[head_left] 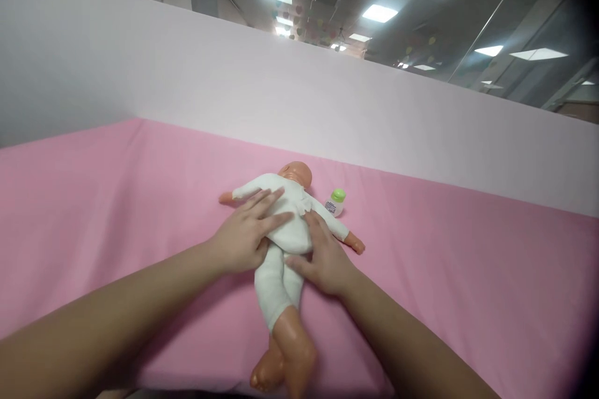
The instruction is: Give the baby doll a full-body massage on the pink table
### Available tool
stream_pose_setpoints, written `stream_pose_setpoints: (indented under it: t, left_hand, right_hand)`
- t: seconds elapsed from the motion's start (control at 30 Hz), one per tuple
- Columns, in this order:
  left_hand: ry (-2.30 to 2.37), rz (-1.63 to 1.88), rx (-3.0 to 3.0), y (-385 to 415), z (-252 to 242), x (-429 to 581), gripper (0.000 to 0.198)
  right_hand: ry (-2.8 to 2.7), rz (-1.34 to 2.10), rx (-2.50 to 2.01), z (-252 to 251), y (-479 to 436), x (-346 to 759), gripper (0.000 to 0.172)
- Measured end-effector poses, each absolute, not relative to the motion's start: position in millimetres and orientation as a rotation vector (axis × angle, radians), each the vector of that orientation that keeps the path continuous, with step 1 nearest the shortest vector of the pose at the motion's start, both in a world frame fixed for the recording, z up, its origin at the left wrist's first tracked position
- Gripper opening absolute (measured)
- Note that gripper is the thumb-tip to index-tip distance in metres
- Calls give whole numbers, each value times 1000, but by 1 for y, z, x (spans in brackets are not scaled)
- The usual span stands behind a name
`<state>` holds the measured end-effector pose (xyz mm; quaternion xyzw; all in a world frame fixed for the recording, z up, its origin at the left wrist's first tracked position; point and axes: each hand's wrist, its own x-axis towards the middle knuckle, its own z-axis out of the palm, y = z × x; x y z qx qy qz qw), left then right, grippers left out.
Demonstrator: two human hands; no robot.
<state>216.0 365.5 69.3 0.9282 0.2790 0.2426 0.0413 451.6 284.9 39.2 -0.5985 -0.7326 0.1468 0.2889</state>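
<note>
A baby doll (pixel 290 234) in a white long-sleeved top and white leggings lies on the pink sheet, its arms spread and its lower legs crossed. The bare head points towards the wall. My left hand (pixel 248 230) rests on one side of the doll's belly and chest, fingers stretched and apart. Against the other side of the waist lies my right hand (pixel 325 255), its fingers extended along the top and its thumb spread over the hip. Neither hand appears to grasp anything, though the right fingertips are partly hard to make out against the cloth.
A small clear bottle with a green cap (pixel 336 201) stands beside the doll's arm. The pink sheet (pixel 444 274) covers the padded surface. A white low wall (pixel 224 75) borders the back, with glass and ceiling lights above it.
</note>
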Motion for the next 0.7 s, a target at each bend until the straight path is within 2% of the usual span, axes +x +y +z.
stream_pose_setpoints:
  t: [0.07,0.17,0.37,0.7]
  left_hand:
    - [788,679,2783,366,67,216,73]
    - [876,593,2629,369,59,217,67]
    - [956,396,2569,373,53,216,117]
    - [799,300,2603,388,58,203,121]
  right_hand:
    - [-1965,443,-1621,38,284,447,110]
    - [-1920,448,-1609,39,283,440,111]
    - [-1870,509,-1585,46,285,444,109]
    - [-1983,554,-1562,51,283,467,104]
